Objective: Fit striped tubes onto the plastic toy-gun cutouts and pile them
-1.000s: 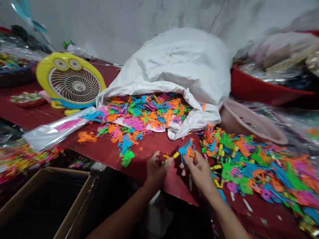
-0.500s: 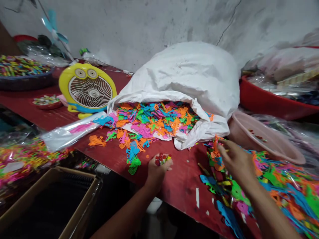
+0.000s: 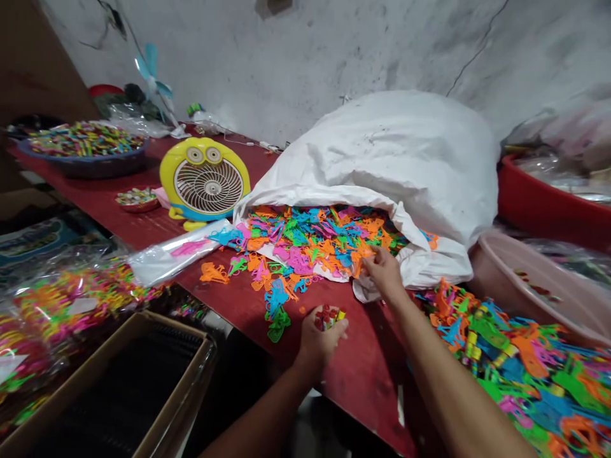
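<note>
My left hand (image 3: 323, 336) is closed around several small tubes (image 3: 329, 316) with red and yellow ends, just above the front of the table. Over at the mouth of a big white sack (image 3: 405, 152), my right hand (image 3: 383, 272) has its fingers pinched at an orange plastic piece (image 3: 360, 256). Flat plastic pieces (image 3: 305, 232) in orange, blue, green and pink fill the sack's opening and spill out onto the red table (image 3: 353, 356). What the pieces are is too small to tell.
A heap of coloured pieces mixed with yellow tubes (image 3: 525, 362) covers the right side, beside a pink basin (image 3: 496, 261). A yellow fan (image 3: 212, 181) and a plastic bag (image 3: 162, 257) stand left of the sack. A cardboard box (image 3: 205, 346) sits below the table edge.
My right hand has moved left from the heap on the right to the sack's mouth. The left hand keeps its tubes. The whole view has shifted, with things appearing further right.
</note>
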{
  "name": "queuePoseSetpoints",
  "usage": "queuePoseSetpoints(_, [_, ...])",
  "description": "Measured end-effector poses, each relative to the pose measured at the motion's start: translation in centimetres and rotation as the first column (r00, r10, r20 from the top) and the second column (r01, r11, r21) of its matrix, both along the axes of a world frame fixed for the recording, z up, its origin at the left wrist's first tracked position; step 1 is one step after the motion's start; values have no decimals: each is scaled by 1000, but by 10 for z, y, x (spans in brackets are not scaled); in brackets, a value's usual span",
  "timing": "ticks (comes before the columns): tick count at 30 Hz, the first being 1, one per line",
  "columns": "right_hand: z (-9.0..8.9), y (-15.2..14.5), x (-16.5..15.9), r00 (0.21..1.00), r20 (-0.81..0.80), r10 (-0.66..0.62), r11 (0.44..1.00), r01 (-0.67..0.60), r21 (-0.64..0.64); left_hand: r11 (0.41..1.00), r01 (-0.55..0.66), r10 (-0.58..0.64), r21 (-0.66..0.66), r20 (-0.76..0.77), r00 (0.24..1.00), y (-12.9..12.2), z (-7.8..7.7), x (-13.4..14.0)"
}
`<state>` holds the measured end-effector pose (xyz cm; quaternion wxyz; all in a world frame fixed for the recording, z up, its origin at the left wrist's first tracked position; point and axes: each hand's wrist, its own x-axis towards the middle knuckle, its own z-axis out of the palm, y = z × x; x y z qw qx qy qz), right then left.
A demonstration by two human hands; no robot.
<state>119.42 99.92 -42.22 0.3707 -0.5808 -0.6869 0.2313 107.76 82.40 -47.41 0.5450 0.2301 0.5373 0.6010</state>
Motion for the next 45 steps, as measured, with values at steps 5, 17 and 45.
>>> queuePoseSetpoints(5, [-8, -78, 9, 958, -249, 140, 979, -171, -110, 999, -44, 42, 31, 49, 998, 0, 3, 2])
queuePoseSetpoints(17, [-22, -143, 56, 773, 494, 399, 867, -494, 72, 969, 138, -155, 203, 71, 985, -7, 3, 4])
queuePoseSetpoints(45, [-10, -188, 39, 985, 37, 168, 985, -166, -36, 988, 90, -103, 127, 96, 990, -9, 2, 12])
